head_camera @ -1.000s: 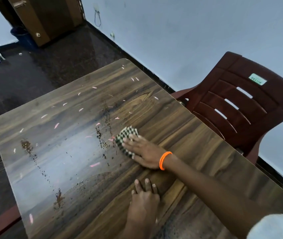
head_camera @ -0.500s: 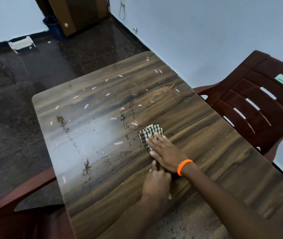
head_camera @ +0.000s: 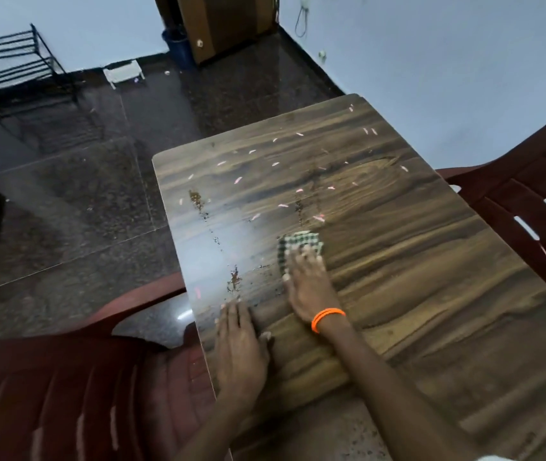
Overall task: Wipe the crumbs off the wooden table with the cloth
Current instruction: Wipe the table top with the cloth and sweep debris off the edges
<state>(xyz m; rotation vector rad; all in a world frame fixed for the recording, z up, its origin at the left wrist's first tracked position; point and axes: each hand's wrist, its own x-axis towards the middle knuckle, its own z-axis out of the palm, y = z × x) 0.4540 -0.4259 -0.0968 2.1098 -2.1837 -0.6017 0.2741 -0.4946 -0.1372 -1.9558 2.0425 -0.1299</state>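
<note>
One cloth point(head_camera: 299, 245) lies under the flat right hand point(head_camera: 308, 287). The left hand point(head_camera: 240, 351) rests flat on the table point(head_camera: 431, 294). Many crumbs point(head_camera: 238, 180) lie far; two chairs point(head_camera: 531, 207) sit beside.

Dim, bluish light; a pale glare sheens the bench point(head_camera: 398, 294) just left of the fingers point(head_camera: 301, 257), which look motion-blurred; edges bow, perhaps lens distortion.

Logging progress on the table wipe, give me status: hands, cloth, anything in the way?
Right hand flat on checked cloth. Left hand flat on table. Crumbs and pink bits ahead. Nothing blocking.
</note>
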